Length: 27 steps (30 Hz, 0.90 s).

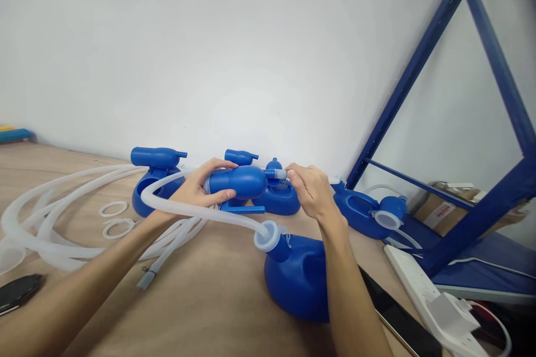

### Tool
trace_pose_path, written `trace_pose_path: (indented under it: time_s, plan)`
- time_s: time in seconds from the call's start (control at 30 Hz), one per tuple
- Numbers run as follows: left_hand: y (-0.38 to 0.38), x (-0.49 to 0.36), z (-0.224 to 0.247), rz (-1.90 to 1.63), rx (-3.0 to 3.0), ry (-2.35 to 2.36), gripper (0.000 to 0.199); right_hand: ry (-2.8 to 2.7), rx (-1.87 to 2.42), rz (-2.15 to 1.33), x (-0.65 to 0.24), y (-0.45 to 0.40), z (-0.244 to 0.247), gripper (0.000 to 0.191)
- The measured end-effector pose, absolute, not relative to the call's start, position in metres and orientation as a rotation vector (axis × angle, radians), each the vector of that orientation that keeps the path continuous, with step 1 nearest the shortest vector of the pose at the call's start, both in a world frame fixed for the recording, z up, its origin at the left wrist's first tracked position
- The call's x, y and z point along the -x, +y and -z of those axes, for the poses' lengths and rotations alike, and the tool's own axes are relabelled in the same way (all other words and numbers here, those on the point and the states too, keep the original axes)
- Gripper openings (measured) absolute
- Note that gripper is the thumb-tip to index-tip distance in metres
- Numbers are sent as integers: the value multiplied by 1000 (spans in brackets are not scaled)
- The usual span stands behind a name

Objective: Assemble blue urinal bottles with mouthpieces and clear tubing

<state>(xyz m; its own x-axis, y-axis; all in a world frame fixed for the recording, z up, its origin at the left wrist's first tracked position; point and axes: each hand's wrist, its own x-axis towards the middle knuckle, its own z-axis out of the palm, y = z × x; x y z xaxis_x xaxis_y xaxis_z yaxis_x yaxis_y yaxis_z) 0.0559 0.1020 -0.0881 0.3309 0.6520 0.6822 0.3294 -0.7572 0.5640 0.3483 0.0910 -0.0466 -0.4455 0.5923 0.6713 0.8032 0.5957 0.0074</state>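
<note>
My left hand (201, 187) is wrapped round a blue bottle-shaped urinal cup (239, 181), thumb in front and fingers over the top. The cup lies on its side in the air, its narrow spout pointing right. Over the spout's tip sits a short translucent tube end (280, 174), pinched between the thumb and fingers of my right hand (309, 187). In front stands a blue urinal bottle (293, 284), partly hidden by my right forearm. From its whitish collar (267, 236) a translucent hose (201, 212) runs left across my left wrist and loops back behind my left hand.
More blue urinal bottles stand along the wall, at left (144, 201), middle (280, 201) and right (355, 212). Coiled hoses (50, 245) and two white rings (114, 209) lie left. A phone (402, 312), a power strip (419, 284) and a blue metal frame (406, 78) are right.
</note>
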Motion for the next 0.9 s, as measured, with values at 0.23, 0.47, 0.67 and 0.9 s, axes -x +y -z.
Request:
trace_pose_path:
  time_s: [0.23, 0.47, 0.67, 0.9]
  plan:
    - [91, -70, 90, -1527, -2584, 690, 46, -2077, 1061, 783, -346, 95, 48, 59]
    - [93, -80, 104, -1856, -2855, 467, 55, -1985, 1100, 425, -346, 87, 48, 63]
    - [90, -69, 99, -1838, -3177, 350, 58, -2026, 1128, 264, -341, 71, 38, 61]
    - [87, -72, 106, -1816, -3312, 406, 48, -2149, 1238, 198, -341, 73, 36, 58]
